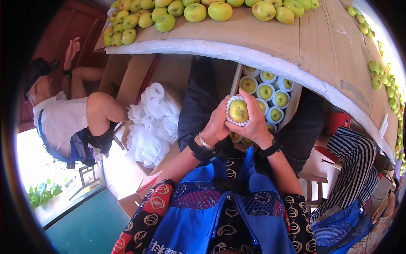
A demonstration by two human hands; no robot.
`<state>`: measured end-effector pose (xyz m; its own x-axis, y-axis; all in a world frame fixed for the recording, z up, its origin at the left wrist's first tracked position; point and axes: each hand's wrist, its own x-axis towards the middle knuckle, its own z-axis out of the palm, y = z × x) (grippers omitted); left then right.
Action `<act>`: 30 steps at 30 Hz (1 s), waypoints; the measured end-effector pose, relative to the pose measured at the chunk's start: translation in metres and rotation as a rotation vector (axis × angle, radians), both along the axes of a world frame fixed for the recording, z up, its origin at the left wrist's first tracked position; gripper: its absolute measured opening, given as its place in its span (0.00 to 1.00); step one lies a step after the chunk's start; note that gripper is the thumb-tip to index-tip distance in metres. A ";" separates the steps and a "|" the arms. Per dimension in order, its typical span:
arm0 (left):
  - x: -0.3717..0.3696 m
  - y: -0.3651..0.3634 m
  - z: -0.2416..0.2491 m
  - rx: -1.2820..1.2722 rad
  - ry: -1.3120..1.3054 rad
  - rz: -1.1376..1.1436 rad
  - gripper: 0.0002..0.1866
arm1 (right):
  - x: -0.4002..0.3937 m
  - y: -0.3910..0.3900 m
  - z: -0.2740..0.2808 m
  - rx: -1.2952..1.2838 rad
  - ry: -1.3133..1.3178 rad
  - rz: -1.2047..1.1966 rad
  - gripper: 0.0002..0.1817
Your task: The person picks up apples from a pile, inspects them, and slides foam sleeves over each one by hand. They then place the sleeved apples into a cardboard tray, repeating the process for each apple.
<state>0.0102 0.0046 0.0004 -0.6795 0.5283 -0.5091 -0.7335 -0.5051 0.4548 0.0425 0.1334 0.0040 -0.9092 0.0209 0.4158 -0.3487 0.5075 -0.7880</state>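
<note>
Between my two hands I hold a yellow-green fruit [238, 111] with brown marks, wrapped round its side by a white foam net. My left hand [216, 122] cups it from the left, and my right hand [255, 120] has its fingers closed round the right side. Just behind and below my hands is a box [237, 80] of similar fruits in white foam nets, set in rows; my hands hide part of it. To the left, a pile of white foam nets [155, 122] lies in a cardboard box.
Loose fruits [195, 13] line the cardboard-covered table [296, 42], whose white padded edge crosses in front of me. Another person [67, 118] sits at the left. At the right are a person's striped-clothed legs [353, 156] and a red object [338, 122].
</note>
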 end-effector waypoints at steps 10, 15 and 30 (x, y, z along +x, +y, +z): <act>-0.016 0.006 0.031 0.063 -0.015 -0.013 0.20 | -0.024 0.002 0.020 -0.020 0.179 0.000 0.36; -0.030 0.006 0.061 0.060 0.088 0.033 0.20 | -0.046 0.003 0.053 0.050 0.276 0.057 0.36; -0.015 -0.017 -0.019 -0.008 -0.071 -0.033 0.19 | 0.000 0.019 0.007 -0.140 -0.375 0.127 0.60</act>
